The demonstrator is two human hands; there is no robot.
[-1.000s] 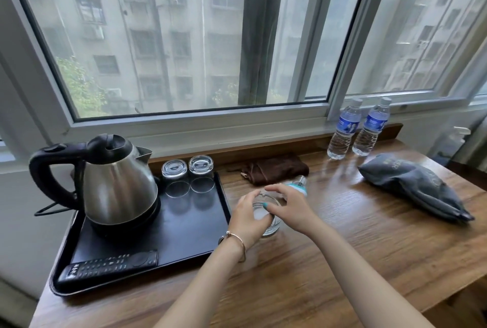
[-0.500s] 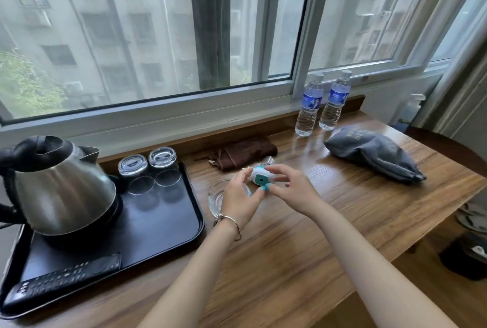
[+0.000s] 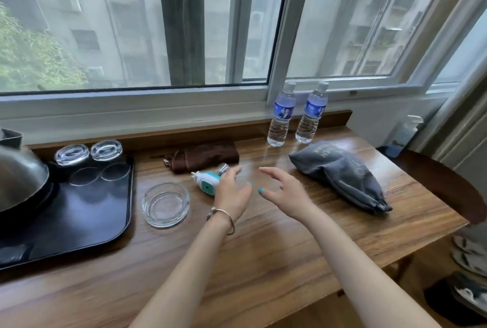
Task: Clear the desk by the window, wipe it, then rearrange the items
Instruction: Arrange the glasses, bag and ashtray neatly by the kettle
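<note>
The wooden desk runs under the window. A small white and teal device lies on it between a clear glass ashtray and a folded brown cloth. My left hand rests at the device's right end with its fingers stretched out and the thumb away from it. My right hand hovers over the desk just right of the left one, fingers spread, holding nothing. A grey drawstring pouch lies to the right.
Two water bottles stand at the back by the sill. A black tray on the left carries a steel kettle and two upturned glasses. A dark chair and a spray bottle sit beyond the right edge.
Both hands lifted the device out of the ashtray, then set it on the desk to the ashtray's right. The right hand has let go and moved off. My view has swung right.
</note>
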